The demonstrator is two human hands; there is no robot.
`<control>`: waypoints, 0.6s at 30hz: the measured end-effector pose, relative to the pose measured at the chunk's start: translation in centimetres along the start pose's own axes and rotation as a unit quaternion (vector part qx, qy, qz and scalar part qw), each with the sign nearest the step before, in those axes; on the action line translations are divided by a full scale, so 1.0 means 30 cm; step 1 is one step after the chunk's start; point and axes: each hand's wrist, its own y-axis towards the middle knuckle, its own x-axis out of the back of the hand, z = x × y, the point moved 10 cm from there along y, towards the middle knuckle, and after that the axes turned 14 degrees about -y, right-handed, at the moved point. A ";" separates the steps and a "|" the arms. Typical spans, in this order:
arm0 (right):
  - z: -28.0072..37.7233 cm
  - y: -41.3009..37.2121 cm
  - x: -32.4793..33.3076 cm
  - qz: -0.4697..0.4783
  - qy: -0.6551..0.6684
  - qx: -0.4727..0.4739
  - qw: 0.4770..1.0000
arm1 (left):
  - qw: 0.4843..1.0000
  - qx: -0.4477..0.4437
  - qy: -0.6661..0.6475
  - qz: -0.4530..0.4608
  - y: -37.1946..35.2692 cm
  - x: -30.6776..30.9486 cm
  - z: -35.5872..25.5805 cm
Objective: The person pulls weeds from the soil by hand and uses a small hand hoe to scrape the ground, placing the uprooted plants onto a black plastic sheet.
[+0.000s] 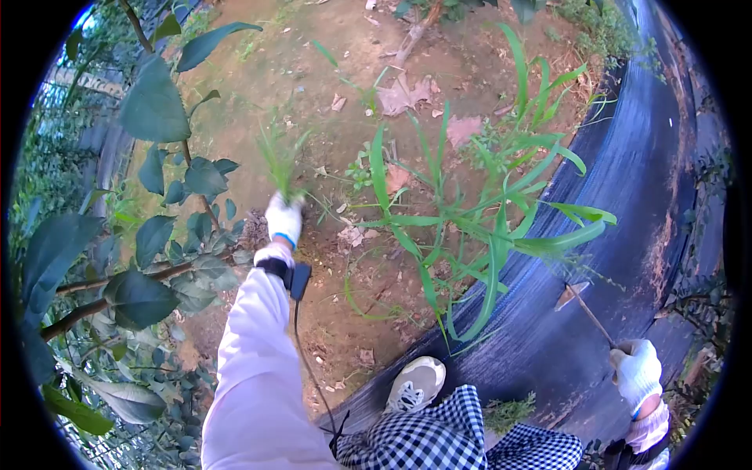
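My left hand, in a white glove with a blue cuff edge, reaches out over the bare soil. Its fingers are closed round a tuft of grass, whose thin blades fan out past the glove and look blurred. A dark brown clump shows just left of this hand. At the lower right, my right hand, also gloved in white, grips the thin handle of a small hand hoe. The hoe's little metal blade is over the black ground sheet.
A large leafy weed spreads between my hands, overlapping the edge of the black ground sheet. Branches with broad leaves crowd the left side. Dry leaves lie on the soil. My shoe stands at the sheet's edge.
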 end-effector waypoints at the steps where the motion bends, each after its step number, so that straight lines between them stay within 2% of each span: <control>1: 0.007 -0.002 0.001 0.006 0.004 -0.003 1.000 | 0.997 -0.009 0.037 0.064 -0.039 -0.037 0.021; 2: 0.008 -0.006 0.000 0.011 0.008 -0.008 1.000 | 0.988 -0.073 0.118 0.074 -0.049 -0.066 0.103; 3: 0.008 -0.002 0.001 0.007 0.000 -0.002 1.000 | 0.961 -0.122 0.229 0.098 -0.149 -0.131 -0.143; 7: 0.011 -0.009 0.001 -0.001 -0.015 0.003 1.000 | 0.943 -0.164 0.266 0.116 -0.092 -0.250 -0.079; 9: 0.020 -0.024 0.015 -0.002 -0.012 -0.004 1.000 | 0.993 -0.081 0.081 0.025 -0.035 -0.178 0.022; 10: 0.022 -0.030 0.014 -0.001 -0.008 -0.010 1.000 | 0.996 -0.079 -0.044 -0.017 -0.015 -0.125 0.014; 11: 0.018 -0.035 0.006 0.004 -0.006 -0.015 1.000 | 0.994 -0.032 -0.075 -0.070 0.016 -0.071 0.040; 13: 0.001 -0.028 -0.002 -0.003 -0.008 -0.015 1.000 | 0.998 -0.041 -0.041 -0.019 0.049 -0.050 -0.003; 15: -0.002 -0.019 -0.006 -0.007 -0.012 -0.007 1.000 | 0.968 -0.116 0.221 -0.003 0.027 -0.111 -0.136; 16: 0.001 -0.016 -0.005 -0.006 -0.016 -0.001 1.000 | 0.969 -0.091 0.230 0.013 0.037 -0.145 -0.135; 17: 0.002 -0.017 -0.002 -0.005 -0.021 0.004 1.000 | 0.961 -0.134 0.243 -0.004 0.046 -0.171 -0.143; 18: -0.002 -0.020 -0.001 -0.005 -0.019 -0.001 1.000 | 0.957 -0.129 0.258 0.012 0.062 -0.204 -0.141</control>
